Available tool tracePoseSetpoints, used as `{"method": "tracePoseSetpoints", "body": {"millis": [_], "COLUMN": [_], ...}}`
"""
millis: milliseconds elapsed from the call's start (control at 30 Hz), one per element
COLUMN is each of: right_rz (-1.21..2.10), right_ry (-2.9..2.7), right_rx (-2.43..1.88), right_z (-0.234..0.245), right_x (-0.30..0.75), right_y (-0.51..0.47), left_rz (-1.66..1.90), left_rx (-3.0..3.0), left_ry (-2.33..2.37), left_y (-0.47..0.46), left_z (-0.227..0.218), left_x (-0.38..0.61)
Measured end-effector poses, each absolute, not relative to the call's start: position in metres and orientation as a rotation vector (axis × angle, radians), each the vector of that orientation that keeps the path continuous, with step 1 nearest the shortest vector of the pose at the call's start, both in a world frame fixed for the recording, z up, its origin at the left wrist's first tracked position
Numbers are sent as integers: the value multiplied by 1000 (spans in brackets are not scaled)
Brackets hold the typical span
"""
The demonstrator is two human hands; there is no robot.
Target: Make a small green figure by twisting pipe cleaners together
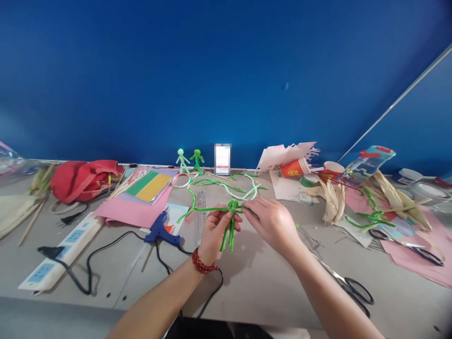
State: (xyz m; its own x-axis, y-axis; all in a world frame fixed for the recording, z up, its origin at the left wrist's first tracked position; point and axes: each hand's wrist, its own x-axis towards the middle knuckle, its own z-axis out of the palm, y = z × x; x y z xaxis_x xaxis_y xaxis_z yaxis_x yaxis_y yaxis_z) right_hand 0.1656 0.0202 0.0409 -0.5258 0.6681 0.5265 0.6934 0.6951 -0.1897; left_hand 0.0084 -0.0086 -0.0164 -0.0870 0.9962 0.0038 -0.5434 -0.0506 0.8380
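Between both hands (215,231) (273,221), pinched green pipe-cleaner figure (231,221).

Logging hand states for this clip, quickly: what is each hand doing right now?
Left hand: closed on the green pipe-cleaner figure, gripping its middle.
Right hand: closed, pinching the same figure's side strand.

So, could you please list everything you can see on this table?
pipe-cleaner figure: 1, green, held up, centre
small figures: 2, pale and dark green, standing at the rear
loose pipe cleaners: several, green, behind the figure
glue gun: 1, blue, left of figure
power strip: 1, white, far left
scissors: 2, black-handled, right side
paper cups: 2, red, right rear
left grip: 1, bare, red bracelet, holding figure
right grip: 1, bare, pinching figure's arm
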Motion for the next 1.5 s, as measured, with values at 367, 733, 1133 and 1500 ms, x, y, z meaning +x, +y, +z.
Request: {"method": "tracePoseSetpoints", "body": {"millis": [367, 733, 1133, 1500], "right_rz": [-244, -257, -155, -32], "right_ry": [-2354, -2342, -2370, -2365], "right_rx": [-966, -922, -1010, -1036], "right_z": [37, 38, 37, 36], "right_x": [158, 162, 165, 161], "right_y": [15, 14, 14, 14], "left_rz": [1495, 1502, 1596, 1669], "left_rx": [797, 949, 999, 935], "left_ry": [924, 964, 963, 906], "left_y": [-9, -12, -13, -11], "left_z": [-12, -14, -17, -16], "left_x": [9, 6, 5, 6]}}
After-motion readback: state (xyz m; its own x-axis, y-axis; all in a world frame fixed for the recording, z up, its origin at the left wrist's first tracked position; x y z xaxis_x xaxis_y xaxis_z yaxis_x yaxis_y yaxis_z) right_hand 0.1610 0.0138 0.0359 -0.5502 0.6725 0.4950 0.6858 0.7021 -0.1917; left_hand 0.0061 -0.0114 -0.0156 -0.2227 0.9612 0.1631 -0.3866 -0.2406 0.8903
